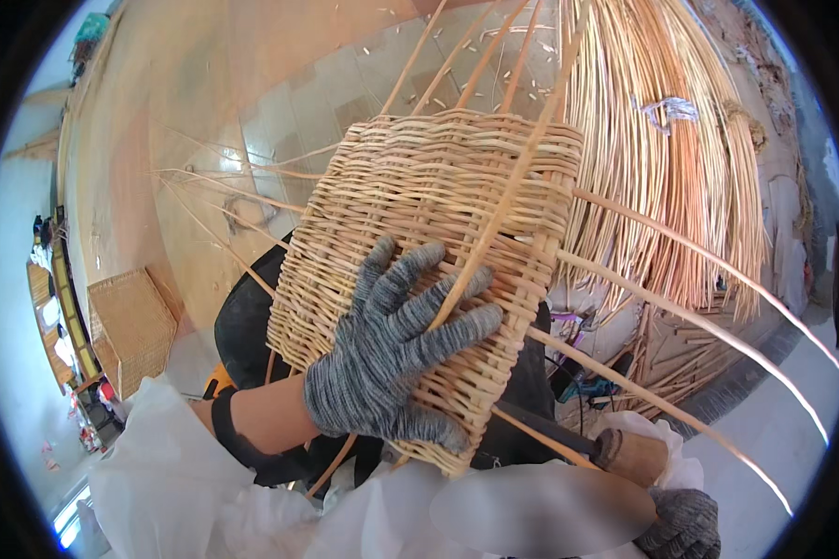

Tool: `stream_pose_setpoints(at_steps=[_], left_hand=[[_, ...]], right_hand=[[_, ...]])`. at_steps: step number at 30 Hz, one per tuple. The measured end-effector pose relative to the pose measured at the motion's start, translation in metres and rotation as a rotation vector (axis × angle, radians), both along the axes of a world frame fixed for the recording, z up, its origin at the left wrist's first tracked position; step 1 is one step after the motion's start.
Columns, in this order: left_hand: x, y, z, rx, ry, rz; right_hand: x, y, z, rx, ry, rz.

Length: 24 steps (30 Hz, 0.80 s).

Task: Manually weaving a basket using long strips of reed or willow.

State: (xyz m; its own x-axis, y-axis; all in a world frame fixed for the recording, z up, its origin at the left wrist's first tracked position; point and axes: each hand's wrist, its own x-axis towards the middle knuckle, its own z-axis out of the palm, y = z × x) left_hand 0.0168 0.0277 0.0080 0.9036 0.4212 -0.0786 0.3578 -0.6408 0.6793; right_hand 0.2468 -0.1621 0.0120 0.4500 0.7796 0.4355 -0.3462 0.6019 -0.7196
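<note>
A woven wicker panel (438,186) rests tilted over my lap, with long bare rods sticking out on its far, left and right sides. My left hand (391,345), in a grey knitted glove, lies on the weave with its fingers spread. One long rod (522,168) crosses the panel from the far right, and its near end runs between two of those fingers. At the lower right my right hand (688,526), gloved alike, has curled fingers; whatever they hold is hidden. Near it a tool with a thick wooden handle (632,456) and a dark shaft pokes from beneath the panel.
A large bundle of peeled rods (662,158) lies at the far right, tied with a pale strip. Cut sticks (680,363) and a teal-and-black tool (598,385) are below it. A woven box (130,326) stands at the left. Small offcuts are scattered on the tiled floor (336,102).
</note>
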Motion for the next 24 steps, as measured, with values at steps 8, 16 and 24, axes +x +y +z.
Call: stream_pose_setpoints(at_steps=[8, 16, 24], left_hand=[[0.004, 0.003, -0.001, -0.034, 0.028, 0.032], [0.005, 0.006, -0.001, -0.030, 0.051, 0.019], [0.004, 0.005, -0.004, -0.017, 0.057, 0.034]], right_hand=[[-0.014, -0.032, -0.056, -0.621, -0.045, -0.170], [-0.024, -0.042, -0.070, -0.843, -0.048, -0.151], [-0.026, -0.045, -0.077, -0.891, -0.062, -0.133]])
